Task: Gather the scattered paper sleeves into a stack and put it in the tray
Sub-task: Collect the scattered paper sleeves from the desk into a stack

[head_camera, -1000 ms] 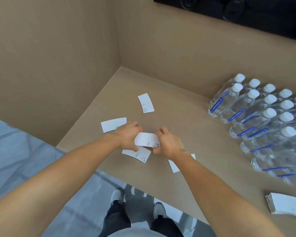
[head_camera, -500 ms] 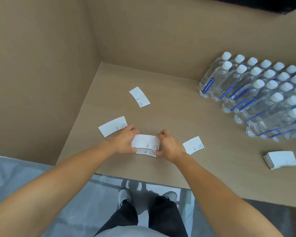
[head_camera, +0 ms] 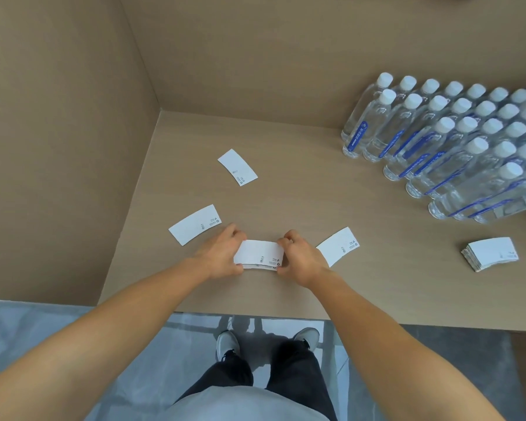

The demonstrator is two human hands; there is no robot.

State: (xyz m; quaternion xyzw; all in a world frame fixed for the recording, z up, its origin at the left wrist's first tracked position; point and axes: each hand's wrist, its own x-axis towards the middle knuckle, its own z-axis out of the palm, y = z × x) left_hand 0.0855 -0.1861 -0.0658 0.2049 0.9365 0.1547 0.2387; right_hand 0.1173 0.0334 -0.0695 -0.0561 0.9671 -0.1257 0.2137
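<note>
A small pile of white paper sleeves lies on the tan table, one squared over another. My left hand pinches its left end and my right hand pinches its right end. Three loose sleeves lie flat around them: a sleeve just left of my left hand, a sleeve right of my right hand, and a far sleeve toward the back. A thicker sleeve stack sits at the right. No tray is in view.
Several rows of clear water bottles with white caps stand at the back right. Tan walls close the table on the left and at the back. The table's front edge runs just behind my wrists.
The held sleeve came down onto the one lying below it, and both are now squared together between my hands. The camera tilted down, so the table shifted in view.
</note>
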